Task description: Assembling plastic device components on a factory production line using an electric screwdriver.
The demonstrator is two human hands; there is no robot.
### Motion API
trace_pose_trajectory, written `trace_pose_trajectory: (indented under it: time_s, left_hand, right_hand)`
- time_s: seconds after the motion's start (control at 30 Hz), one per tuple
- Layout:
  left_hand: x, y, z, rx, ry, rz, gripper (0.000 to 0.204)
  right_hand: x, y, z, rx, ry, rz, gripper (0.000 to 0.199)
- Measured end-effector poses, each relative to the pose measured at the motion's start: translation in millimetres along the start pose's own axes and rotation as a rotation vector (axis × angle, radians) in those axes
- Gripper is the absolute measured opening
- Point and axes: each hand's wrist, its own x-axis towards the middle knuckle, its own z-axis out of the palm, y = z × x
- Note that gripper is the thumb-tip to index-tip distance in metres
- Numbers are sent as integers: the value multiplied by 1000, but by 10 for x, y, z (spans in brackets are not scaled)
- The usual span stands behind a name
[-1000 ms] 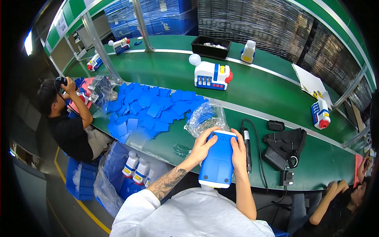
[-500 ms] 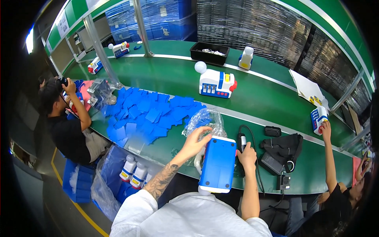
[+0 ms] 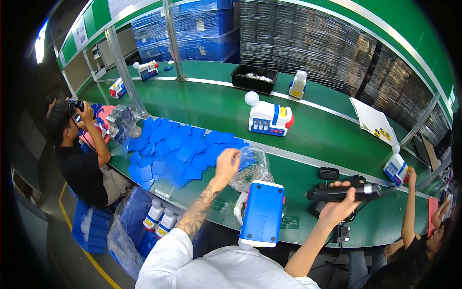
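Note:
My right hand (image 3: 339, 207) is wrapped round a black electric screwdriver (image 3: 320, 193), holding it level above the right part of the bench. Close to a clear plastic bag (image 3: 255, 161) of small metallic pieces is my left hand (image 3: 226, 166), its fingertips pinched together; whatever they hold is too small to make out. Between my arms, a white toy machine with a blue underside (image 3: 262, 214) lies bottom up at the bench's near edge. Dark round spots mark its corners, and a white handle sticks out on its left. Neither hand touches it.
A heap of blue flat pieces (image 3: 178, 149) covers the bench to my left. Another toy machine (image 3: 270, 120) stands on the green belt ahead. Below left, a blue bin (image 3: 147, 245) holds more toys. Black pouches and a small case (image 3: 328, 173) lie right. Co-workers sit on both sides.
My left hand has left the toy and moved to the plastic bag's left side. My right hand has lifted the screwdriver off the bench and swung it right. The toy on the belt shifted slightly.

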Motion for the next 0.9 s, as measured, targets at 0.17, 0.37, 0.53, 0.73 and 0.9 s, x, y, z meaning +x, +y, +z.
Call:
trace_pose_trajectory:
  time_s: [0.17, 0.37, 0.53, 0.73, 0.9]
  left_hand:
    - [49, -382, -134, 149, -84, 15, 13]
    - [-92, 24, 207, 173, -541, 308, 9]
    - [-171, -86, 445, 398, -776, 371, 12]
    - [-239, -255, 522, 529, -811, 339, 13]
    - [-259, -194, 513, 537, -713, 277, 9]
  right_hand:
    - [20, -12, 126, 251, -63, -74, 33]
    - [-83, 68, 361, 311, -64, -64, 37]
    - [-122, 64, 430, 280, -28, -61, 42]
    - [-129, 2, 374, 325, -141, -96, 39]
    - [-141, -54, 388, 324, -120, -104, 42]
